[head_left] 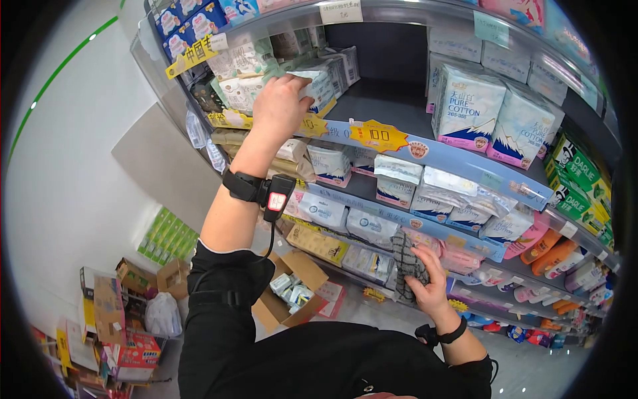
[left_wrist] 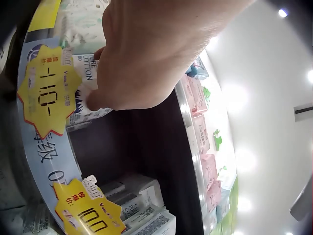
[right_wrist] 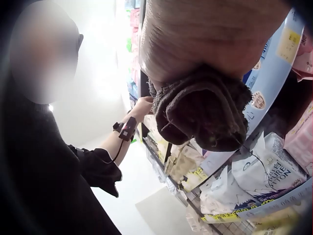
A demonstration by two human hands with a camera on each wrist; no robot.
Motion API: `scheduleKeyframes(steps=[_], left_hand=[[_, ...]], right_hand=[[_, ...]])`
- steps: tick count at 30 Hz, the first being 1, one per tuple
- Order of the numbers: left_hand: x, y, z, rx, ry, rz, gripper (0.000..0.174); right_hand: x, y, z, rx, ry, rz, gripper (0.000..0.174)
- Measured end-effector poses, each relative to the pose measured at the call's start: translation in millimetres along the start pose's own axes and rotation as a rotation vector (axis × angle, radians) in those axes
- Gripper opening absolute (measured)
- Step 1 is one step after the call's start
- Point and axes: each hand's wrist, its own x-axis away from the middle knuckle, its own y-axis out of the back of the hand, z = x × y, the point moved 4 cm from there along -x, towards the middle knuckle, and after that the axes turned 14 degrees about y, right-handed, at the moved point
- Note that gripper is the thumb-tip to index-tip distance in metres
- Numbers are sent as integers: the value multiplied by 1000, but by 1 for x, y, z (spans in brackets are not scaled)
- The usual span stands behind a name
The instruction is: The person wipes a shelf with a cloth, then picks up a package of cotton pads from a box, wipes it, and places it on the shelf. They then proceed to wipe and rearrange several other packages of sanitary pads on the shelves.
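Note:
On the upper shelf, my left hand [head_left: 282, 106] is at the front of a white and blue Pure Cotton pack [head_left: 321, 86]. Its thumb and fingers are spread apart over the pack's face, which shows between them in the left wrist view, where the hand [left_wrist: 142, 58] covers much of the pack [left_wrist: 87, 73]. Lower and to the right, my right hand [head_left: 430, 279] grips a folded dark grey checked cloth [head_left: 407, 263] in front of the lower shelves. Seen from the right wrist, the cloth [right_wrist: 205, 112] hangs in thick folds below the hand [right_wrist: 210, 39].
More Pure Cotton packs [head_left: 468, 103] stand to the right on the same shelf, past a dark gap. Yellow price tags [head_left: 379, 135] line the shelf edge. Green Darlie boxes [head_left: 581, 173] are at far right. An open carton [head_left: 266, 309] with small packs sits on the floor.

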Motion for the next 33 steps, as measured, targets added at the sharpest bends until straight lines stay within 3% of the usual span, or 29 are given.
scheduleKeyframes(steps=[5,6,7,11,13,16,17,18,21,23,27,29,30,32,33], left_hand=[[8,7,-1,60,-92,-30,31],[12,17,-2,172,-104,-146,27],[22,26,0,281,-100,-256,23],[104,42,11,479,-96,-307,10],[164,17,23,519,22,-120,8],[269,-64,43,487,387,331,3],[306,-92,48,392,338,565,9],[334,-113,49,400,215,684,11],[371,-144,45,359,104,797,12],[381,-157,45,540,261,796,12],[401,-175,58,543,290,988,16],[421,-183,72,532,305,1008,17],[432,-185,81,507,320,1015,17],[449,-179,97,491,365,1050,17],[459,-175,106,465,395,1078,17]], right_hand=[[4,1,-1,-14,-12,15,55],[5,2,-2,-16,-28,32,54],[7,2,-5,-20,-42,50,54],[32,0,-23,-26,-130,206,52],[55,-5,-41,-18,-202,243,50],[97,-15,-68,-50,-403,267,50],[109,-19,-74,-44,-424,280,50],[122,-23,-79,-31,-475,318,49],[133,-35,-81,16,-550,379,49],[132,-44,-79,52,-544,407,48],[144,-71,-88,74,-597,453,50],[162,-90,-104,82,-815,436,64],[162,-103,-109,86,-824,450,64],[171,-131,-125,113,-1007,524,82],[189,-147,-146,84,-984,572,98]])
